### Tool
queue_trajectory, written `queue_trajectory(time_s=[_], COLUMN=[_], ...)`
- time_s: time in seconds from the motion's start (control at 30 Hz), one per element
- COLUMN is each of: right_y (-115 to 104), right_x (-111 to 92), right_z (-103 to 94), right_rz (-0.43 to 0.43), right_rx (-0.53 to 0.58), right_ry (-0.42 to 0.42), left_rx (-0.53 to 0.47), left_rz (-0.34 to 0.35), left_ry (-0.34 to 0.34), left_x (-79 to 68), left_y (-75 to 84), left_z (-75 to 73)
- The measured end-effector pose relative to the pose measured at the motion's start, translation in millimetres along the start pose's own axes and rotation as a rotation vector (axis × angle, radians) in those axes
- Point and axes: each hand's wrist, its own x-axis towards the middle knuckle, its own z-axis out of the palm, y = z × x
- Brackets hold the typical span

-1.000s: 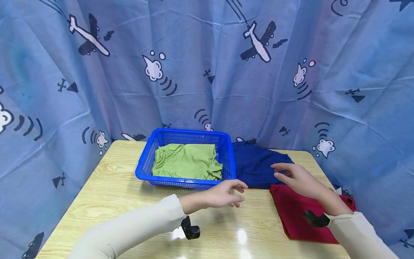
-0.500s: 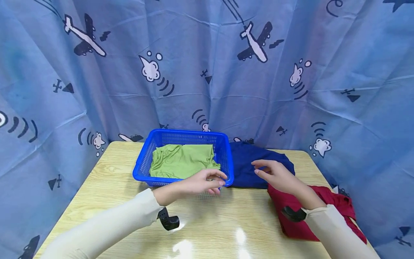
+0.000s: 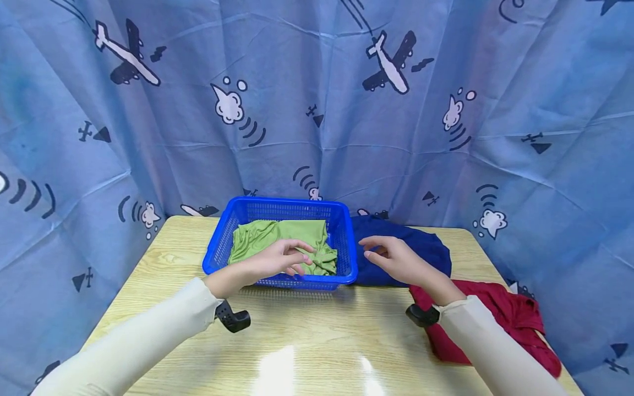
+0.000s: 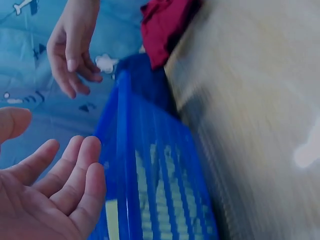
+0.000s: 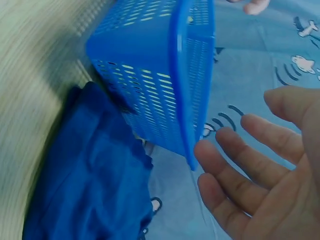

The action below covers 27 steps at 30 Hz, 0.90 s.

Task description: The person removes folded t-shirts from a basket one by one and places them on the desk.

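A blue plastic basket [image 3: 223, 270] with perforated walls stands toward the back of the table, and a green cloth garment [image 3: 302, 231] lies inside it. Over the basket's front part hovers my left hand [image 3: 269, 259], fingers loosely bent and holding nothing. My right hand [image 3: 398, 261] hangs above a dark blue cloth [image 3: 421, 250] to the right of the basket, its relaxed fingers pointing toward the basket's right rim. In the right wrist view those fingers [image 5: 235, 185] look apart from the basket wall [image 5: 145, 95]. The wrist views show both palms bare.
A crumpled red cloth [image 3: 510, 313] lies at the table's right side, partly under the right forearm. Behind the wooden table [image 3: 317, 341] hangs a blue curtain [image 3: 277, 148] with airplane prints. A black wrist camera [image 3: 233, 319] sits on the left wrist.
Both hands have moved left and up in the head view, the left to over the basket, the right to over the dark blue cloth. The red cloth looks more rumpled.
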Motion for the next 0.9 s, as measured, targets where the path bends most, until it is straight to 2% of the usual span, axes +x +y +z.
queue_trajectory(time_s=[0.33, 0.63, 0.77, 0.9], right_y=[-10.7, -28.1, -35.5, -38.3], right_x=[22.0, 46.8, 60.1, 74.0], right_z=[14.5, 20.7, 24.0, 31.8], right_rz=[-0.002, -0.046, -0.027, 0.053], right_rx=[0.047, 0.135, 0.177, 0.232], right_ry=[-0.052, -0.081, -0.102, -0.165], left_rx=[0.113, 0.223, 0.269, 0.313], left_rz=[-0.032, -0.096, -0.157, -0.251], left_ry=[0.092, 0.135, 0.146, 0.119], left_x=[-3.2, -3.9, 1.1, 5.3], left_y=[-16.5, -17.9, -20.5, -23.1], left_z=[-35.4, -67.5, -82.8, -93.6])
